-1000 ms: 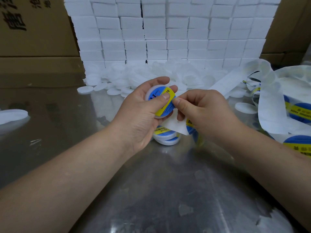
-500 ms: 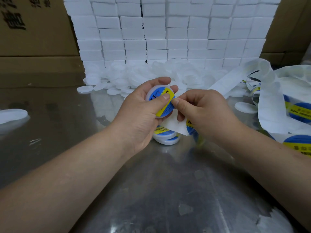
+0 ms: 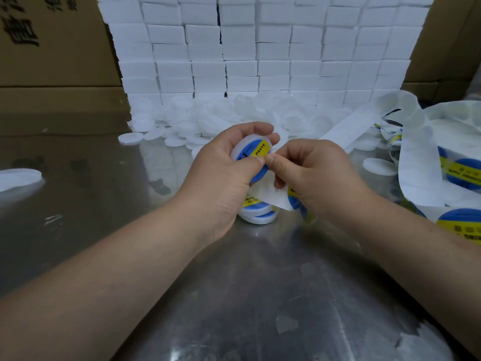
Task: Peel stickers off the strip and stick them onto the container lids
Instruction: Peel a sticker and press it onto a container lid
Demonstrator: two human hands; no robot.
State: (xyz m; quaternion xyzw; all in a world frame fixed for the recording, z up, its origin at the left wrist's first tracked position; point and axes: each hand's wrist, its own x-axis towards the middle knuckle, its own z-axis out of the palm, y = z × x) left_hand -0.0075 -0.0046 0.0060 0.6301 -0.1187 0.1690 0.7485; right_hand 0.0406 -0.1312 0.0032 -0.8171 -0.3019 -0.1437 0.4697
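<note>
Your left hand (image 3: 223, 175) is wrapped around a round white lid (image 3: 253, 155), tilted toward you, thumb pressing the blue-and-yellow sticker (image 3: 257, 151) on its face. Your right hand (image 3: 317, 175) meets it at about 3 o'clock, thumb and forefinger pinched together at the sticker's lower edge, the two thumbs nearly touching. That edge is what the next move turns on, I'd judge: the yellow band runs from 7 toward 1 o'clock, and smoothing along it should seat the label flat.

Below your right hand hangs the white backing strip (image 3: 270, 196), thin, papery and limp (whether your lower fingers grip it, I cannot tell). Under both hands, a short stack of labelled lids (image 3: 257, 211) sits on the counter (image 3: 260, 295), which is shiny metal with scuffs and reflections.

From 1 to 3 o'clock the strip loops away in glossy curls (image 3: 411, 162) still carrying round stickers. At 12 o'clock lies a heap of bare lids (image 3: 234, 118), smooth translucent plastic, before a wall of white boxes (image 3: 260, 48); cardboard cartons (image 3: 52, 48) flank it.
</note>
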